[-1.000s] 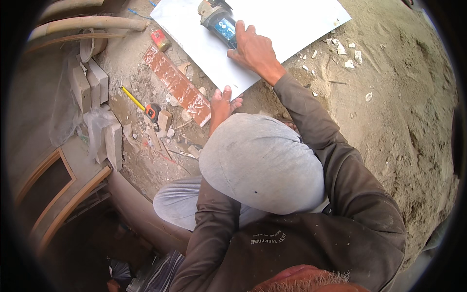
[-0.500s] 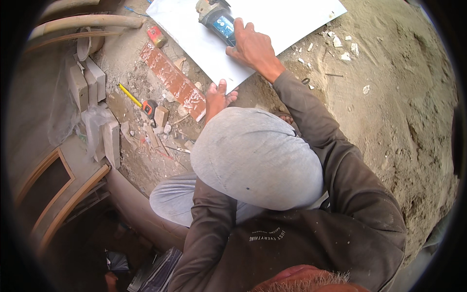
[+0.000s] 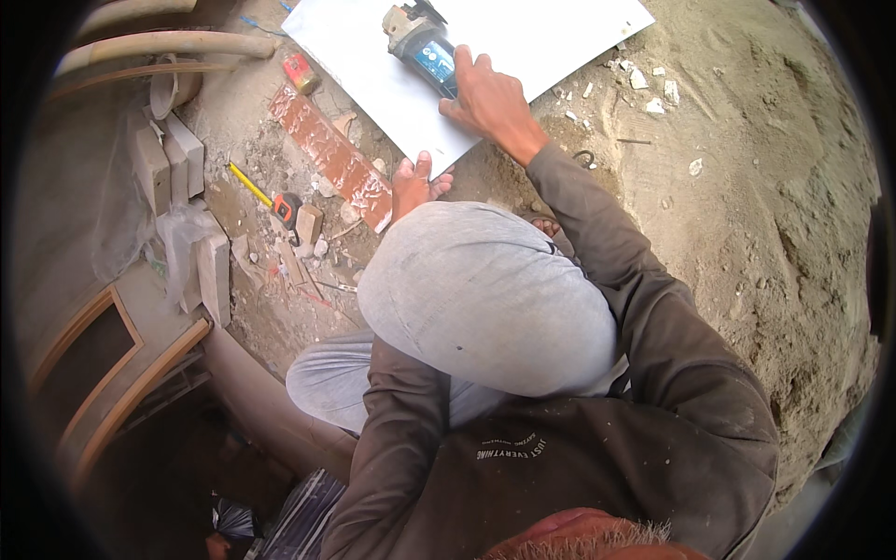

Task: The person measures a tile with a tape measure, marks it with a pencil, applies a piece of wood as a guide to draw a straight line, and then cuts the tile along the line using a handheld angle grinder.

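Over white slab [image 3: 523, 47], gripping grinder [image 3: 432, 60] w/ R hand [image 3: 492, 101]; touching slab's near corner w/ L hand [image 3: 416, 189], can't tell if clamped. Risks chipping slab or cutting L hand, e.g. via kickback.

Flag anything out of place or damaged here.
Tape measure lies on the dirt with its yellow blade left out, not retracted. Jagged white fragments litter the sand beside the white panel, looking like broken-off pieces; source unclear.

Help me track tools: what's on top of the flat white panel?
The right hand holds a blue and grey angle grinder over it; contact is unclear. The left hand touches its near corner. The panel beneath them is covered.
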Demonstrator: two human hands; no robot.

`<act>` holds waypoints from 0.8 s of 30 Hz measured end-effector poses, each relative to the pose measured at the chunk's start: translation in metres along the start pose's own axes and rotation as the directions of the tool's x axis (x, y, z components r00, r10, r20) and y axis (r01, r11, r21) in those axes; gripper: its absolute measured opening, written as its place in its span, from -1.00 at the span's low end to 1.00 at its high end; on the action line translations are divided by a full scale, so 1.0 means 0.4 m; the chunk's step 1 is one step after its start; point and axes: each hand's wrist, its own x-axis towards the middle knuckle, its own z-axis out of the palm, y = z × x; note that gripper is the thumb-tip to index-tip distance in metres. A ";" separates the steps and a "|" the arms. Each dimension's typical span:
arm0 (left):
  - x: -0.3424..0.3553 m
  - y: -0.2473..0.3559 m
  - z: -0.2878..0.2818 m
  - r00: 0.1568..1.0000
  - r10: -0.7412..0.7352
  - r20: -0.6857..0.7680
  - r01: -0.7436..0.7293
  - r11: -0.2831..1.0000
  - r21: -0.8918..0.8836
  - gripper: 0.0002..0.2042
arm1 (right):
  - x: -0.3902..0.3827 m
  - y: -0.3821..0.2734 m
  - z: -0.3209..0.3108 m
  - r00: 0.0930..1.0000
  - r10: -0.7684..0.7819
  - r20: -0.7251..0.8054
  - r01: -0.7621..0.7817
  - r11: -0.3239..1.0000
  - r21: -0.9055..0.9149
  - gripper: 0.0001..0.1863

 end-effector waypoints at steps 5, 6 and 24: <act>-0.005 0.010 0.011 0.999 -0.024 -0.024 0.024 1.000 0.001 -0.66 | -0.010 0.005 0.003 1.000 0.020 0.022 -0.020 1.000 -0.002 -0.25; -0.005 0.010 0.012 0.999 -0.027 -0.027 0.027 1.000 0.000 -0.66 | -0.014 0.008 0.003 1.000 0.013 0.013 -0.013 1.000 0.004 -0.26; 0.022 -0.013 -0.009 0.999 -0.030 -0.021 0.029 0.999 -0.028 -0.60 | -0.087 0.004 -0.044 0.999 0.030 0.024 -0.030 0.999 0.026 -0.27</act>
